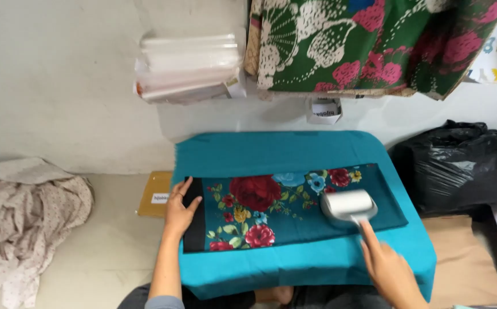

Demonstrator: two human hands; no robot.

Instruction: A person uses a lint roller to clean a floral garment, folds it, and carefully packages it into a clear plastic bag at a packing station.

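A folded teal cloth with red, pink and blue flowers (277,206) lies flat on a small table covered in teal fabric (294,151). My left hand (181,207) presses flat on the cloth's black left end, fingers spread. My right hand (387,269) grips the handle of a silver roller-shaped tool (348,206), which rests on the right part of the cloth. The handle is mostly hidden by my hand.
A black plastic bag (460,166) sits to the right of the table. A crumpled pale cloth (25,206) lies on the floor at left. Stacked clear packets (188,66) and a green floral fabric (374,40) hang on the wall. A brown envelope (154,194) lies beside the table.
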